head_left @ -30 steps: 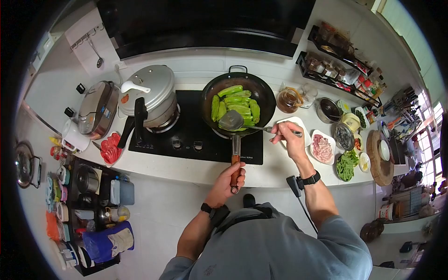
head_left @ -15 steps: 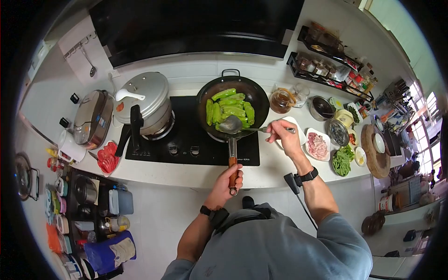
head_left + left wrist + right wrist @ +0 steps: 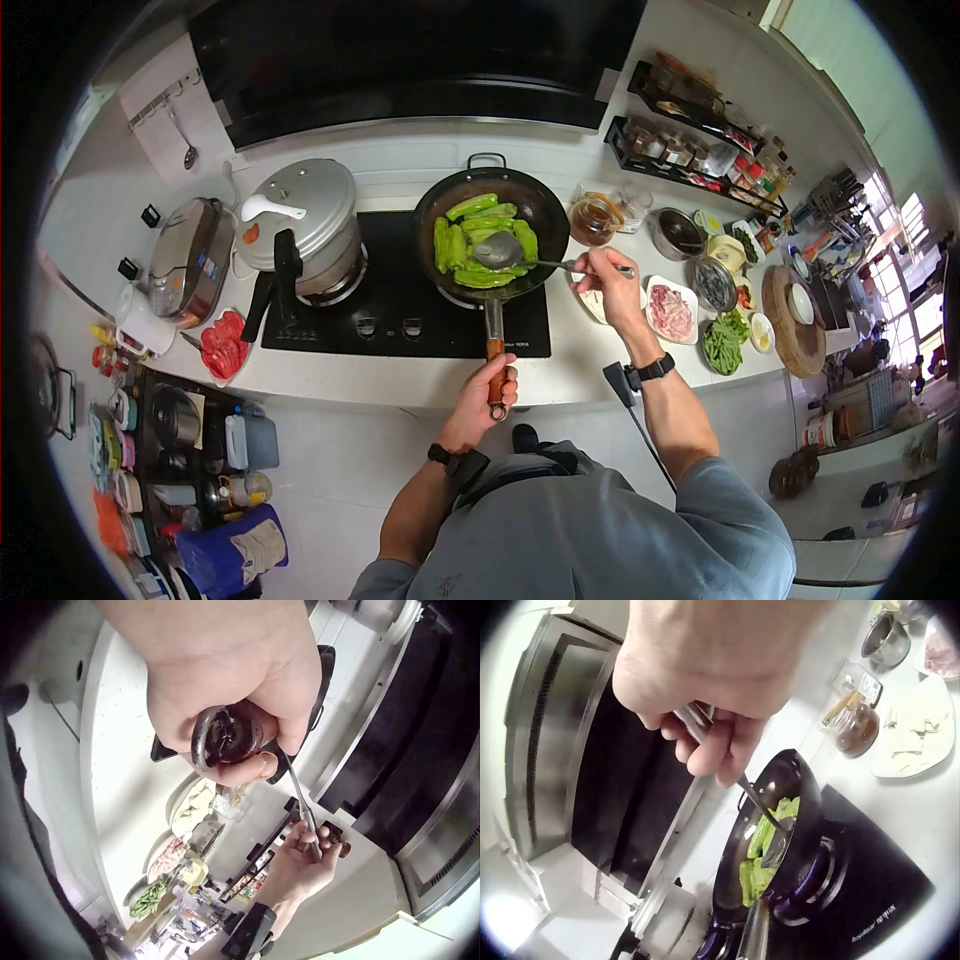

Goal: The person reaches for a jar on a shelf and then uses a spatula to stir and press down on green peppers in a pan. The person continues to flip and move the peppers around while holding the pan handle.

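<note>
A dark wok sits on the right burner with green peppers in it. My left hand grips its wooden handle; in the left wrist view the fingers of the left hand curl round the handle's ringed end. My right hand holds a metal spatula by its shaft, and the spatula's blade lies over the peppers. The right wrist view shows the right hand with fingers curled round the shaft, and the blade against the peppers inside the wok.
A pressure cooker stands on the left burner, beside a plate of red slices. To the right are a jar, a plate of raw meat, green beans and a round board. A spice rack hangs above.
The spatula blade has moved slightly up over the peppers within the wok. The head view has shifted, so the counter items appear further left. Both hands keep their grips.
</note>
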`<state>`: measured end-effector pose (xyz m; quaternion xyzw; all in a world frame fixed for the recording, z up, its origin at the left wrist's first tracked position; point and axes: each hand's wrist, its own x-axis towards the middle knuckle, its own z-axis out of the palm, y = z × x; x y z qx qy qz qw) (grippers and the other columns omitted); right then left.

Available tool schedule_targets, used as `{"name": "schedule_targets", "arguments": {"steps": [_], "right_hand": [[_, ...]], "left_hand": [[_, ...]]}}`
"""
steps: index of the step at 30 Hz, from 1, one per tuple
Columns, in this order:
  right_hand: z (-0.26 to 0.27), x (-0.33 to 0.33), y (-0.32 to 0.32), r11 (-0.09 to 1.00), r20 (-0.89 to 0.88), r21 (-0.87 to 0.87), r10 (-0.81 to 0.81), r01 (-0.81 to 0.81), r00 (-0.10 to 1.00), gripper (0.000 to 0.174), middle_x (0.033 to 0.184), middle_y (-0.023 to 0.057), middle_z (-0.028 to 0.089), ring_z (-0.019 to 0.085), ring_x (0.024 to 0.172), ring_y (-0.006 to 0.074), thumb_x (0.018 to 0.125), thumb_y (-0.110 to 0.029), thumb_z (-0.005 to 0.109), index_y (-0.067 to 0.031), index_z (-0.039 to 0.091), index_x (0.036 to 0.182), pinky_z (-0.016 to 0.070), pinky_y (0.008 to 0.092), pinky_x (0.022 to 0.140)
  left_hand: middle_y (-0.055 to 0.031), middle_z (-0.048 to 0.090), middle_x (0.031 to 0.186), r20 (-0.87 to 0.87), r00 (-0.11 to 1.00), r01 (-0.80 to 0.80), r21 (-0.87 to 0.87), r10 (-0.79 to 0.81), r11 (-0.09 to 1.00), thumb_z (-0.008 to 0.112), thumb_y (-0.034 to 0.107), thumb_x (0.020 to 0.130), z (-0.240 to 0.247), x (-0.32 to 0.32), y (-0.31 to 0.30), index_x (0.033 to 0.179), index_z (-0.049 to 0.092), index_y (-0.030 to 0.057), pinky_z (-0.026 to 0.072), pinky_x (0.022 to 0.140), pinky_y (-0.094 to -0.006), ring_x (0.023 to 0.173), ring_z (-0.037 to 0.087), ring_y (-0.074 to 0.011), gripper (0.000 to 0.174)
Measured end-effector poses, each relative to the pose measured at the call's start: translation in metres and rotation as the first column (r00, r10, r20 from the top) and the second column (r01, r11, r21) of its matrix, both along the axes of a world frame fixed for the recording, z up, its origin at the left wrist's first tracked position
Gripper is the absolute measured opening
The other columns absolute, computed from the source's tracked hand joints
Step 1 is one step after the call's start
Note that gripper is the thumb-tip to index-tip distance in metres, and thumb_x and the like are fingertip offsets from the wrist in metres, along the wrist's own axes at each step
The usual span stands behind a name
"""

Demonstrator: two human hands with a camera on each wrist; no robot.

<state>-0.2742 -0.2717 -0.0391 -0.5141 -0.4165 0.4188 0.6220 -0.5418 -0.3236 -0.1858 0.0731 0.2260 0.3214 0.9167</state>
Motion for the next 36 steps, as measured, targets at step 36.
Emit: {"name": "schedule_targets", "arguments": {"steps": [36], "right_hand": [[0.017,0.006,0.014,0.989,0.431,0.147,-0.085,0.023,0.898,0.028,0.084,0.0052,0.070,0.067,0.069,0.0130,0.105,-0.022,0.066,0.0024,0.071,0.091,0.0526,0.0290,0.066]], "left_hand": [[-0.0022,0.063,0.086,-0.016,1.000,0.023,0.030,-0.022,0.999,0.062,0.033,0.108,0.002,-0.003,0.002,0.121,0.062,0.0095,0.0402,0.043,-0.0245,0.059,0.055,-0.0122,0.026]]}}
